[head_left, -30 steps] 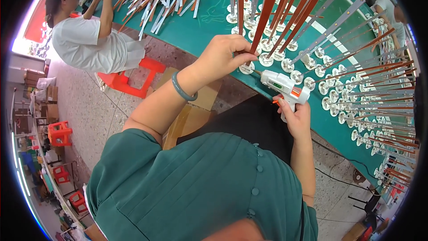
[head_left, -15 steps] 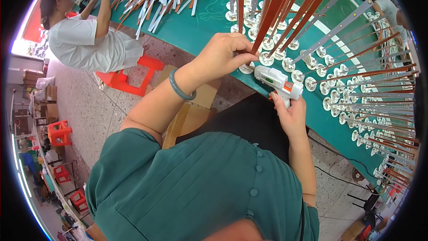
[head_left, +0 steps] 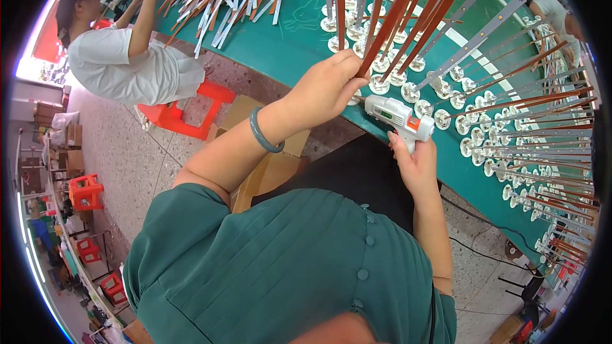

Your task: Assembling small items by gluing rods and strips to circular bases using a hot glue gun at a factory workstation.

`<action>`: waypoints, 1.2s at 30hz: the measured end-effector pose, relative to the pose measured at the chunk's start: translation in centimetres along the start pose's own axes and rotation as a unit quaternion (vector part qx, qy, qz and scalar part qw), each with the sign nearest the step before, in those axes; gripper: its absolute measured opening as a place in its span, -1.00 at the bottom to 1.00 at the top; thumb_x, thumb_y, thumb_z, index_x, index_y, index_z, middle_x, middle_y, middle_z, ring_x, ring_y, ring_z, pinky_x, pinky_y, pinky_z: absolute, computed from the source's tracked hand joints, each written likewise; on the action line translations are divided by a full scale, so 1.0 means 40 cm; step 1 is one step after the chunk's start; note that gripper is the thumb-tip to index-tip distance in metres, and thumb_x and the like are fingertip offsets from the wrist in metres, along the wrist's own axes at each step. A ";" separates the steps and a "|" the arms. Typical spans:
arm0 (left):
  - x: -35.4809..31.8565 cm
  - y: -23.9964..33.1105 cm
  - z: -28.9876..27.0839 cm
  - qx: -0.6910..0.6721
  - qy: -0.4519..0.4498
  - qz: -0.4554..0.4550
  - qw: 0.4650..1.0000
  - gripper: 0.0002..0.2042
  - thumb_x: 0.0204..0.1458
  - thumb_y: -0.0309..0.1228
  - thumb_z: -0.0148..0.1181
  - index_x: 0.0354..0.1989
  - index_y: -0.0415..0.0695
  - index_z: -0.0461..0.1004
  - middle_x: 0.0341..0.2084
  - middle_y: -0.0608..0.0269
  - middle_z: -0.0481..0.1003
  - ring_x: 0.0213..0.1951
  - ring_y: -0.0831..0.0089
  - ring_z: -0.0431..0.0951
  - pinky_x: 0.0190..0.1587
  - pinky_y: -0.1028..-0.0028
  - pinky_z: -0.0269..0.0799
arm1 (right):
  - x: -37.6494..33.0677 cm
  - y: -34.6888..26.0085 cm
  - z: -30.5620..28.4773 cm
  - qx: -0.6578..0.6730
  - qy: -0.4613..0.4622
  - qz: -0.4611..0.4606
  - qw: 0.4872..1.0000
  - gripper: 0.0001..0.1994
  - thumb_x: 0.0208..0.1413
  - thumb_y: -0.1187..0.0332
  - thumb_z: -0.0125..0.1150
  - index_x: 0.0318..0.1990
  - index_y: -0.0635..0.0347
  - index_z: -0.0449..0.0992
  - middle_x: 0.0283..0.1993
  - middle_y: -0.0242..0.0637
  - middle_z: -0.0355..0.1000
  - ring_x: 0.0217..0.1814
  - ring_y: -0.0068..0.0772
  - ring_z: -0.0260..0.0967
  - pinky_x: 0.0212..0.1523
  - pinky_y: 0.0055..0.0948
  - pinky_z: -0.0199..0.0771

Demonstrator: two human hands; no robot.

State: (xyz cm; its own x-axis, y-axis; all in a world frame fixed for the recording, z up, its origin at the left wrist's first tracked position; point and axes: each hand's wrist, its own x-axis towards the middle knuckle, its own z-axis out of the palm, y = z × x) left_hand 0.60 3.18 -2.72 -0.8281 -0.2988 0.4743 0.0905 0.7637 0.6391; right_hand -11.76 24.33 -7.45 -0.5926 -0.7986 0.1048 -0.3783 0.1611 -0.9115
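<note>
From my remote seat I see the green table (head_left: pixel 268 48) with its front edge running diagonally; the glue gun (head_left: pixel 395 114) overlaps that edge in the view. I have most tabletop room left of the left hand (head_left: pixel 325 89), below the heap of strips (head_left: pixel 223 0); on the far side and to the right, standing strips (head_left: pixel 478 36) crowd in. The left hand is narrowed, thumb and fingers pinching a brown strip (head_left: pixel 393 24) low down. The right hand (head_left: pixel 414 164) is wrapped around the glue gun's grip, its nozzle pointing at a small base (head_left: pixel 354 100) near the edge; I cannot tell whether they touch. The gun is smooth white plastic; the strips are flat and slim, brown or silvery, and the round bases (head_left: pixel 442 118) are glossy white discs.
</note>
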 end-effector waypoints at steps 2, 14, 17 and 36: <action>-0.003 -0.002 0.002 0.000 0.006 -0.009 1.000 -0.87 0.07 -0.61 0.11 -0.20 -0.28 0.45 -0.34 0.03 0.48 -0.27 0.11 0.52 -0.18 0.33 0.43 | 0.000 0.003 -0.016 0.031 -0.038 0.016 0.999 -0.79 0.18 0.35 0.20 -0.16 0.34 0.52 -0.38 -0.35 0.50 -0.43 -0.66 0.35 -0.43 -0.59 0.33; -0.008 -0.018 -0.034 -0.047 -0.029 0.023 0.998 -0.86 0.08 -0.61 0.10 -0.20 -0.25 0.53 -0.31 0.07 0.56 -0.25 0.15 0.57 -0.16 0.34 0.47 | -0.003 0.013 -0.037 0.108 -0.066 0.077 0.989 -0.77 0.17 0.35 0.21 -0.12 0.34 0.52 -0.28 -0.33 0.55 -0.45 -0.67 0.34 -0.45 -0.62 0.32; -0.013 -0.007 -0.039 -0.035 -0.040 0.006 0.999 -0.85 0.06 -0.62 0.11 -0.21 -0.22 0.53 -0.30 0.08 0.56 -0.22 0.15 0.57 -0.15 0.35 0.48 | 0.004 0.011 -0.028 0.078 -0.064 0.060 0.993 -0.75 0.16 0.35 0.22 -0.11 0.35 0.51 -0.31 -0.32 0.55 -0.46 -0.66 0.35 -0.47 -0.61 0.33; -0.022 -0.013 -0.040 -0.044 -0.041 0.005 0.998 -0.86 0.04 -0.65 0.11 -0.24 -0.22 0.52 -0.33 0.11 0.54 -0.24 0.18 0.56 -0.20 0.36 0.47 | 0.020 -0.002 0.003 0.016 -0.032 0.023 0.999 -0.77 0.16 0.36 0.24 -0.14 0.35 0.49 -0.42 -0.37 0.46 -0.49 -0.66 0.33 -0.49 -0.61 0.32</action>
State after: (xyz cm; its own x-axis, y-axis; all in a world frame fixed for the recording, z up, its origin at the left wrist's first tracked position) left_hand 2.16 2.13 -2.49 -0.8695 -0.2405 0.4314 0.1436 0.7126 0.6867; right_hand -12.10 23.61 -7.36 -0.5614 -0.8267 0.0373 -0.3284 0.1812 -0.9270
